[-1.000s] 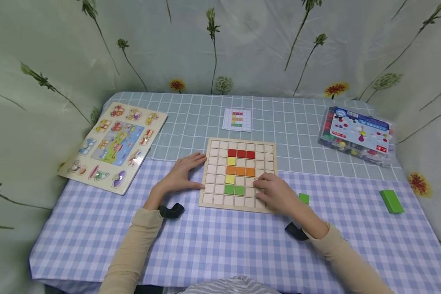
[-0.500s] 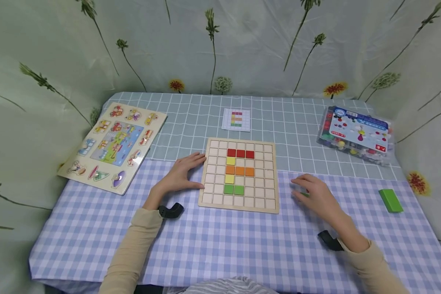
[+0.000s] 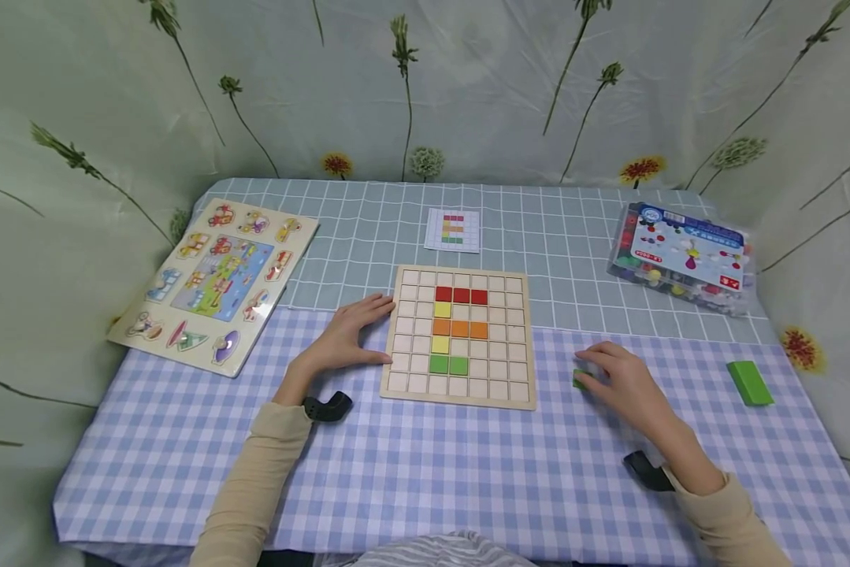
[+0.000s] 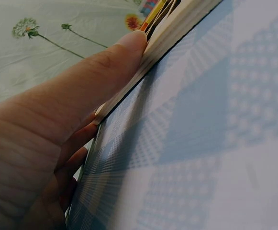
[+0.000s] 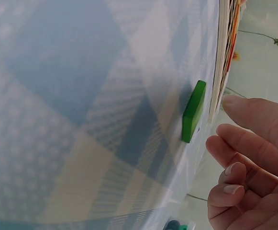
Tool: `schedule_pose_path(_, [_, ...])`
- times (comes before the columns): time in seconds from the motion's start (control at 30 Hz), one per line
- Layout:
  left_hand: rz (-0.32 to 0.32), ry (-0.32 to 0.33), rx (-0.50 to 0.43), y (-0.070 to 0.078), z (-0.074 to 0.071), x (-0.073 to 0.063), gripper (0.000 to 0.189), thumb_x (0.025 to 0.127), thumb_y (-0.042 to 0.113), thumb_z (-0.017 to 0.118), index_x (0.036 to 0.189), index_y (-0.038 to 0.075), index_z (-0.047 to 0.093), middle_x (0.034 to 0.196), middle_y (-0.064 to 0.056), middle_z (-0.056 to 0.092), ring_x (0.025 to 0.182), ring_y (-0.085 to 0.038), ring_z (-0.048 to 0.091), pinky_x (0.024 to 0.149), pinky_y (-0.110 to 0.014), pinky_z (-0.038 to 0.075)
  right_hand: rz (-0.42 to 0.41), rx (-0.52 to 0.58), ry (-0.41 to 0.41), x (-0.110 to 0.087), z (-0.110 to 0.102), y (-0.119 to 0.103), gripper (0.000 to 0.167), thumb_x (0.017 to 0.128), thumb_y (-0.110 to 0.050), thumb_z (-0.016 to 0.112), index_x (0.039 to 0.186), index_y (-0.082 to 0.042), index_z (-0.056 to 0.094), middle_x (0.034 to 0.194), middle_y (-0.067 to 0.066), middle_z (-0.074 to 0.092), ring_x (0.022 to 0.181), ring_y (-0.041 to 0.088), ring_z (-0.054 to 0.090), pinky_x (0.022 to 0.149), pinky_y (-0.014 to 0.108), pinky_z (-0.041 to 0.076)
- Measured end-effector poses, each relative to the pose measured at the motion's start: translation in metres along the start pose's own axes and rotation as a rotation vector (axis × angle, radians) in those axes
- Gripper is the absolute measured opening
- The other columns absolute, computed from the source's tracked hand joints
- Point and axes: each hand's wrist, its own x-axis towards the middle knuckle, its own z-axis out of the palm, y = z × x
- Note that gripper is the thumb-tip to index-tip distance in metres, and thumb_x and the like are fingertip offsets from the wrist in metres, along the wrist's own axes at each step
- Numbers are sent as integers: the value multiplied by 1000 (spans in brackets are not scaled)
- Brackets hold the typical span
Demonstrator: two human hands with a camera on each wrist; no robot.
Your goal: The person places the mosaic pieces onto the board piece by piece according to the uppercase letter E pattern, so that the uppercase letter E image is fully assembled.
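Note:
A square wooden grid board (image 3: 460,405) lies at mid-table, with red, yellow, orange and green tiles set in some cells. Two green tiles (image 3: 449,365) sit side by side in its lower part. My left hand (image 3: 347,339) rests against the board's left edge, thumb and fingers spread along it; the left wrist view shows the thumb (image 4: 124,52) on the rim. To the right of the board, my right hand (image 3: 626,386) hovers over a loose green tile (image 5: 194,112), which lies on the cloth. Thumb and fingers are apart from the tile in the right wrist view.
Behind the board lies a pattern card (image 3: 453,230). A picture puzzle board (image 3: 215,276) is at the left and a clear box of colourful parts (image 3: 683,256) at the back right. A green block (image 3: 750,383) lies near the right edge of the table.
My right hand has moved off the board's lower right area, out to the right, and come over the loose green tile. The left hand has stayed at the board's edge.

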Motion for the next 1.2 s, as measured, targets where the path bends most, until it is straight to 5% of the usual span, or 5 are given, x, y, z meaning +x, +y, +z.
schedule_pose_path(0.57, [10,4,1,0,0,-1,91,70,39,80,144,10,38,152,-9,34,145,-29,22,112,-55,20,-36,-38,-76,-3,2,3,21,68,-5,80,88,-3,73,83,5,66,71,15,58,62,31,48])
schedule_pose_path(1.2, [9,0,-8,1,-1,-1,90,71,42,79,144,12,38,153,-8,34,145,-28,23,112,-54,21,-180,57,-172,46,34,-47,21,74,-13,78,93,-5,72,88,4,66,77,15,59,68,31,50])
